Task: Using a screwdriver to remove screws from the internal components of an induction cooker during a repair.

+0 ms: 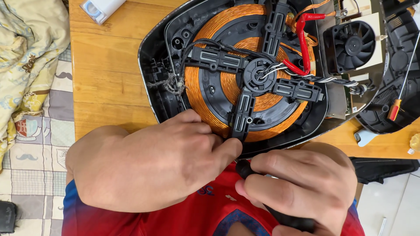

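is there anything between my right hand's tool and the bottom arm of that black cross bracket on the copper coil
Partly. The left hand rests on the casing edge, its fingertips pressed against the bottom arm of the black cross bracket, right above the black-handled tool in the right hand. The tool's tip is hidden behind those fingers. Nothing else visible intervenes.

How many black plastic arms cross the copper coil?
4: top arm, left arm, right arm and bottom arm, its end by the left hand. None seems hidden.

Opened induction cooker housing (153, 57) sits on the wooden table (105, 65), coil (210, 30) inside it, fan (353, 43) to the coil's right, screwdriver (402, 83) further right, bedding (26, 52) off the table's left.
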